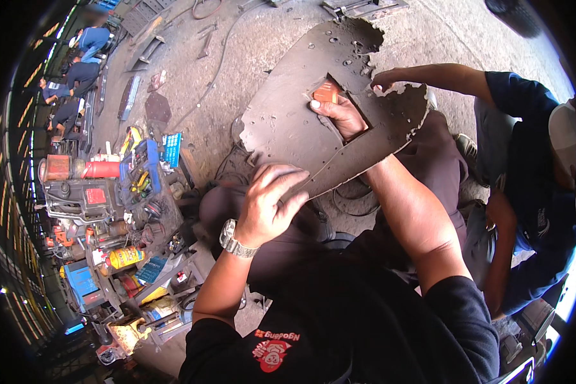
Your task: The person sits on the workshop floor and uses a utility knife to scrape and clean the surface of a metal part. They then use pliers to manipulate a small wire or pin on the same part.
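A large grey-brown metal plate (294, 96) with ragged edges, small holes and a rectangular cutout is raised and tilted in front of me. My left hand (272, 201) grips its near left edge, fingers along the rim. From beneath the plate, my right forearm reaches up, and my right hand (345, 118) shows through the cutout. Its fingers and thumb close on a small orange-red piece (326, 93) whose kind I cannot make out. A co-worker's hand (385, 79) is by the plate's notched right edge; whether it touches is unclear.
The co-worker (525, 128) sits close at my right. Left of me, a cluttered heap holds a blue tool case (148, 163), a red cylinder (101, 169) and a yellow bottle (125, 258). Metal scraps and a cable (219, 73) lie on the concrete floor; several people work far left.
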